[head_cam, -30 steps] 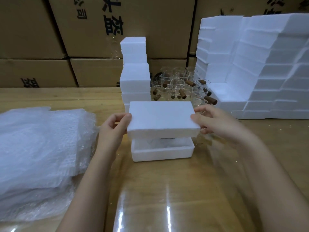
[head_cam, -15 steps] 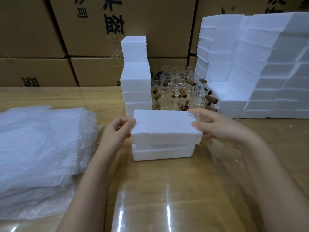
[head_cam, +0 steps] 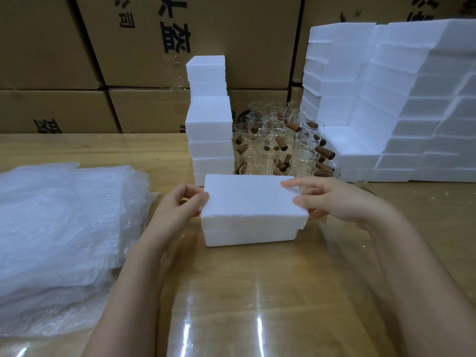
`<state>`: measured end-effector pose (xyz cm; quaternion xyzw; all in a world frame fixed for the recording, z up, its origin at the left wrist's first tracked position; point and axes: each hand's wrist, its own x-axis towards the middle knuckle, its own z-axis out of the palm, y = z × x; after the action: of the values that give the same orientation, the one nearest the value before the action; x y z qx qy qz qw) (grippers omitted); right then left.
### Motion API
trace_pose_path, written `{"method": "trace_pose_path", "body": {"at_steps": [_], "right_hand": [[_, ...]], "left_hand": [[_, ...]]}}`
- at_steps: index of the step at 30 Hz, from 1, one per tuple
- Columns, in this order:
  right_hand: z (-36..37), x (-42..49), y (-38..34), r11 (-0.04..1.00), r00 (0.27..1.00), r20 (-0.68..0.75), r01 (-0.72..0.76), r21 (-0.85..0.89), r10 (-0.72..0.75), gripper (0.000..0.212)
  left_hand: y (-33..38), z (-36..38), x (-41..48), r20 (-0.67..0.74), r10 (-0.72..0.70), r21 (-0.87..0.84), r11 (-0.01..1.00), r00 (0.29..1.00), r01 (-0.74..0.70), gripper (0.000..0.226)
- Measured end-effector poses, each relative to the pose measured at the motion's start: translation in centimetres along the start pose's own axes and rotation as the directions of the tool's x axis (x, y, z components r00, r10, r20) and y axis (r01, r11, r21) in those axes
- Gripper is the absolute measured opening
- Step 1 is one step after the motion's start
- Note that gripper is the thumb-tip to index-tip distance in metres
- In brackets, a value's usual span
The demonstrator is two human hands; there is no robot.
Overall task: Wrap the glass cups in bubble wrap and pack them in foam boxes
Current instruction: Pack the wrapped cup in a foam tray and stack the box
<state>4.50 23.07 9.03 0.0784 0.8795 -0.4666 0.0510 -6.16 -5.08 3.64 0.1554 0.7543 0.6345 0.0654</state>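
As the left hand (head_cam: pixel 177 204) and right hand (head_cam: pixel 334 202) pinch the white rectangular foam lid (head_cam: pixel 247 197) at nine and three o'clock atop the white foam box (head_cam: pixel 247 235), pressing its skewed overhang could chip it.

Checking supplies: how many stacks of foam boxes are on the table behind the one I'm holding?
2. A narrow stack stands left of the glass cups; a wide stepped stack stands right of them, cut by the frame edge, so more may be hidden.
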Motion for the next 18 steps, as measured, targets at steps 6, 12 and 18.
{"method": "trace_pose_path", "body": {"at_steps": [6, 12, 18], "right_hand": [[0.21, 0.17, 0.06, 1.0, 1.0, -0.027, 0.006, 0.011, -0.006, 0.029], [0.44, 0.4, 0.3, 1.0, 0.999, -0.051, 0.013, -0.007, -0.013, 0.026], [0.54, 0.56, 0.33, 0.999, 0.998, -0.053, 0.016, -0.028, -0.018, 0.025]], "left_hand": [[-0.11, 0.03, -0.02, 0.01, -0.027, -0.013, 1.0, 1.0, 0.027, 0.028], [-0.41, 0.21, 0.38, -0.03, -0.059, -0.017, 0.998, 0.998, 0.058, 0.012], [-0.4, 0.07, 0.46, -0.022, -0.075, -0.02, 0.997, 0.997, 0.074, 0.01]]}}
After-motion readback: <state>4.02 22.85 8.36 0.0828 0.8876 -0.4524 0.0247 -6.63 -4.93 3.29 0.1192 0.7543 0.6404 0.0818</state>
